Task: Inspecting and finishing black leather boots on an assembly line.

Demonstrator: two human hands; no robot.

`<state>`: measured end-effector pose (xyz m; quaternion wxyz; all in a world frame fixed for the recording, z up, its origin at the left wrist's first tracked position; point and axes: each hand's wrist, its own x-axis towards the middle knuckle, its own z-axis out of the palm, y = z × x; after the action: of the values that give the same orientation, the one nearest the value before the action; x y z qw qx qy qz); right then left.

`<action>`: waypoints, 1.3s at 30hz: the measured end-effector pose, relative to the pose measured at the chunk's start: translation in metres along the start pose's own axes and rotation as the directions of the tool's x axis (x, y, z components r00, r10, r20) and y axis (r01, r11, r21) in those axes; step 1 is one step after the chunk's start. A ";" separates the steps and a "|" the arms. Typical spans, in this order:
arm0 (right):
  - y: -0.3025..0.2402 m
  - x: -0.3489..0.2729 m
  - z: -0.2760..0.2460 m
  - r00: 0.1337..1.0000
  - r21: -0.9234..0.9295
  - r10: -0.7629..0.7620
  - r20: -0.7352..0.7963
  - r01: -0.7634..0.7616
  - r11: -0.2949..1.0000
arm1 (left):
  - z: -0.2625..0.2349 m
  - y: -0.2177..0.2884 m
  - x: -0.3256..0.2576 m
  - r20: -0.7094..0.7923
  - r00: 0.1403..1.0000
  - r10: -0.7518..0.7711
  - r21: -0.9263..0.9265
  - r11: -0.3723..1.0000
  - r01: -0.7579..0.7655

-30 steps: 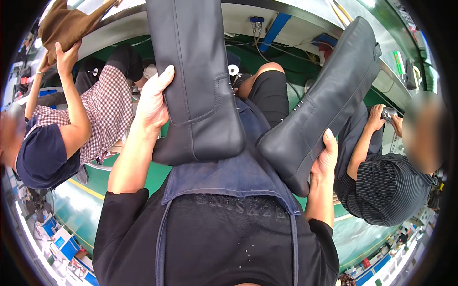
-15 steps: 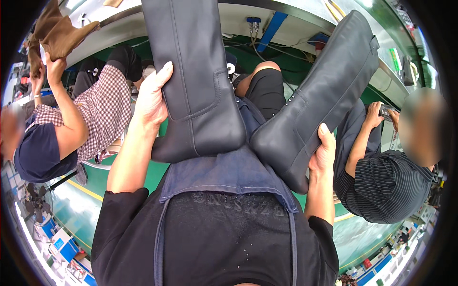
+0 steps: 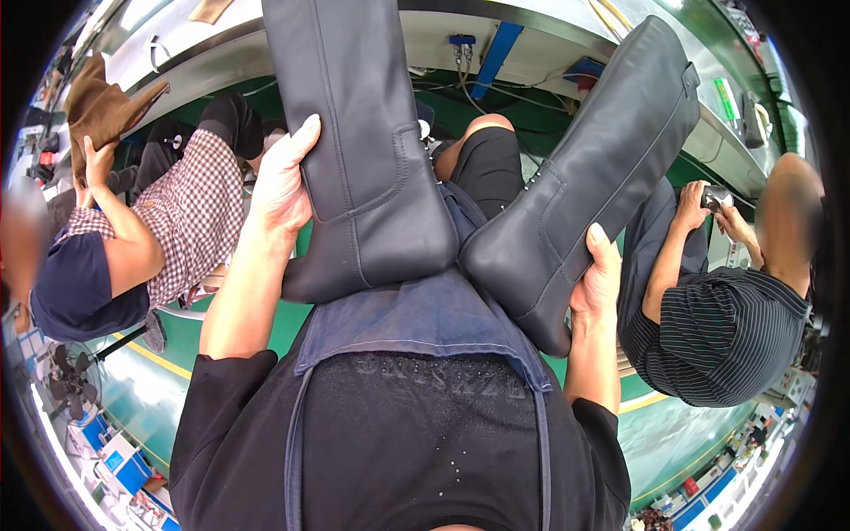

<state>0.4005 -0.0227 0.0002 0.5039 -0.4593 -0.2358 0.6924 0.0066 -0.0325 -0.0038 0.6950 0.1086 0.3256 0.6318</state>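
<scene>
- My left hand [image 3: 285,181] was clamped on the left boot [image 3: 354,150], thumb along its lower shaft.
- My right hand [image 3: 597,281] gripped the right boot [image 3: 611,159] near the ankle.
- Both black boots slanted apart above my apron [image 3: 403,323], heels close together, shafts toward the bench [image 3: 190,44].
- Leftward, a co-worker [image 3: 93,288] held a brown piece [image 3: 102,111].

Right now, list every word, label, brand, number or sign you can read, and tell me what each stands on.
Shirt: faint raised letters across the chest, dark on dark; I won't copy them out.
Left-side boot and right-side boot: no text seen.
Apron: no text seen.
Green item on the bench: any marks too small to read.
</scene>
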 end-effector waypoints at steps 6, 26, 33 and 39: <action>-0.001 0.001 0.000 0.999 0.006 0.014 0.028 -0.014 1.000 | -0.001 -0.001 0.001 -0.022 1.000 0.006 0.001 1.000 -0.006; 0.001 0.002 0.000 0.999 -0.055 -0.026 0.030 0.027 0.998 | -0.002 -0.001 0.003 -0.035 0.999 -0.006 0.046 0.999 0.007; -0.003 -0.001 0.011 0.998 -0.077 -0.064 0.004 0.064 0.995 | -0.002 0.000 0.004 -0.049 0.999 -0.023 0.047 0.999 0.026; -0.004 0.000 0.006 0.995 -0.178 -0.071 0.066 0.081 0.981 | 0.001 0.002 0.003 -0.064 0.997 -0.039 0.101 0.994 0.045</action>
<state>0.3972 -0.0205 0.0064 0.4791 -0.4727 -0.3298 0.6620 0.0054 -0.0287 -0.0030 0.6913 0.1173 0.3811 0.6026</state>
